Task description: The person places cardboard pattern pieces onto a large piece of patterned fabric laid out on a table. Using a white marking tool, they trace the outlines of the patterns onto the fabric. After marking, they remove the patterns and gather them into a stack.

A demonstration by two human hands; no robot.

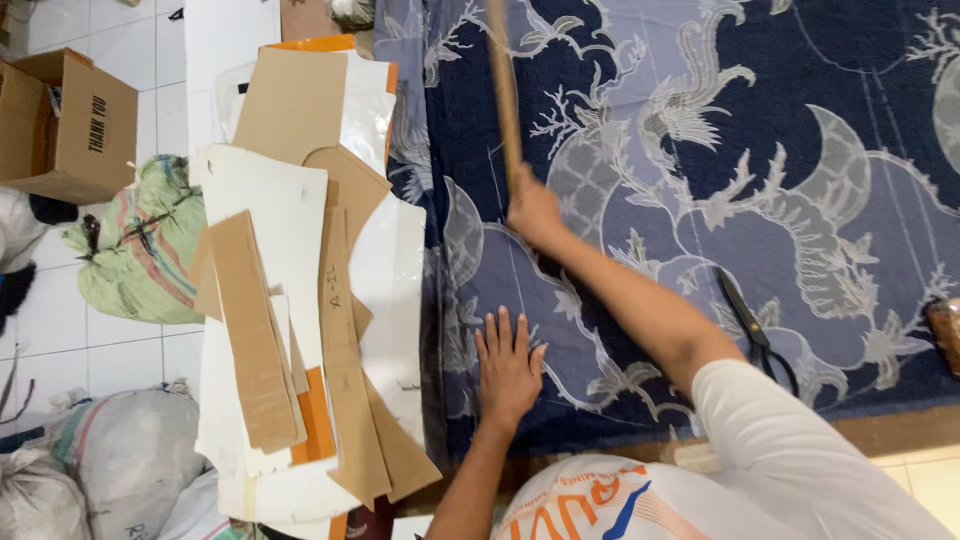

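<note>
- My left hand (508, 368): fingers spread, palm flat on the dark blue cloth with pale grey bird-and-leaf print (640, 150), near its lower left edge; it grips nothing.
- Black-handled scissors (752, 325): lying on the cloth just right of my right forearm, untouched.
- My right hand (533, 212): closed around the near end of a long, thin brown wooden stick (503, 85), which runs away from me across the cloth to the top of the view.
- Stack of brown and white cardboard pattern pieces (300, 290): left of the cloth, touching its edge.
- Green woven sack (140, 245): on the white tiled floor (120, 345), further left.
- Open brown cardboard box (70, 125): far left corner.
</note>
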